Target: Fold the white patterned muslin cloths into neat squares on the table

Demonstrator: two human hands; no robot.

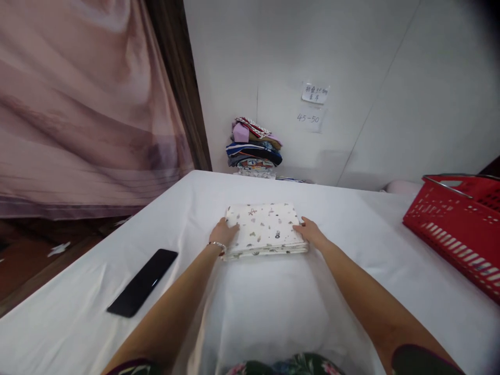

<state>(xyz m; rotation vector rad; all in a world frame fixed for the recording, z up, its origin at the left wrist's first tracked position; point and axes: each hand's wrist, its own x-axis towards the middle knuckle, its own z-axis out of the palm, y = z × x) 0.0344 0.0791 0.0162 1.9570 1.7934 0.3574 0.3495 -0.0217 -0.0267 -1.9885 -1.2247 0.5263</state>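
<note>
A neatly folded white cloth with small printed motifs lies flat on the white-covered table. Its layered edges face me. My left hand grips the left side, thumb on top and the other fingers at or under the edge, partly hidden. On the opposite side, my right hand holds the right edge in the same way, its thumb resting on the upper layer. A bracelet circles my left wrist.
A black phone lies left of my left forearm. At the right stands a red plastic basket with a metal handle. Beyond the far table edge a pile of folded fabrics rests against the wall. A pink curtain hangs at the left.
</note>
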